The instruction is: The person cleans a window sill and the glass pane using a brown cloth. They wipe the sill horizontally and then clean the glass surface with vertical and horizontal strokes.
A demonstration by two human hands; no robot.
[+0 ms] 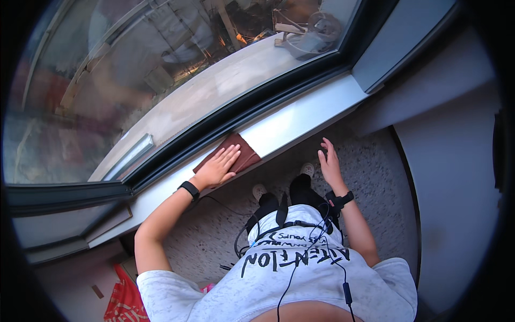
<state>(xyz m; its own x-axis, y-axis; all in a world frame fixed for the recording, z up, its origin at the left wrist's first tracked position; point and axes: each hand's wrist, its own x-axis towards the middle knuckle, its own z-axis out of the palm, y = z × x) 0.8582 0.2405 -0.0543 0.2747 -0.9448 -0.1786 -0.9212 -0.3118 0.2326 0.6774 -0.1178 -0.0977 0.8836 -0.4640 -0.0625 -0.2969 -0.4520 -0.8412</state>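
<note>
My left hand (216,167) lies flat on a folded dark brown cloth (245,152), fingers stretched out over it. Under the cloth is a pale, shiny window sill (308,119), and the cloth reaches across to the sill's near edge. My right hand (331,165) hangs in the air to the right, on the near side of the sill, with thumb and fingers apart and nothing in it. Dark bands are around both wrists.
Beyond the sill rise a dark window frame (257,103) and its glass, with a round object (322,32) behind the pane. A pale wall (450,177) bounds the right side. Cables hang by my body over the speckled floor (370,161). A red bag (124,298) lies lower left.
</note>
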